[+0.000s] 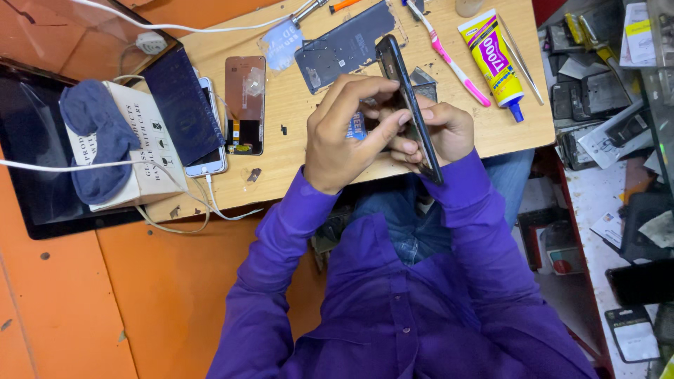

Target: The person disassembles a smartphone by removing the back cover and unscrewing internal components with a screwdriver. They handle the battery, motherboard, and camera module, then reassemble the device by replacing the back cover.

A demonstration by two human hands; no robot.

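Over the near edge of the wooden table [295,112], a dark phone [408,105] stands on edge, its long axis running away from the person. Right of it lies a yellow glue tube [491,60] with a blue tip. Left hand [347,133] and right hand [439,130] both pinch the phone, fingers closed on its sides.

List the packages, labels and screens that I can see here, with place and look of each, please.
Glue tube: top right of the wooden table, yellow with magenta label, blue nozzle.
Cardboard box: left, beige, dark print, blue cloth on it.
Phone screen part: centre-left, copper-coloured rectangle, lying flat.
Large dark screen: far left, black.
Phone: held on edge in left hand and right hand, black.
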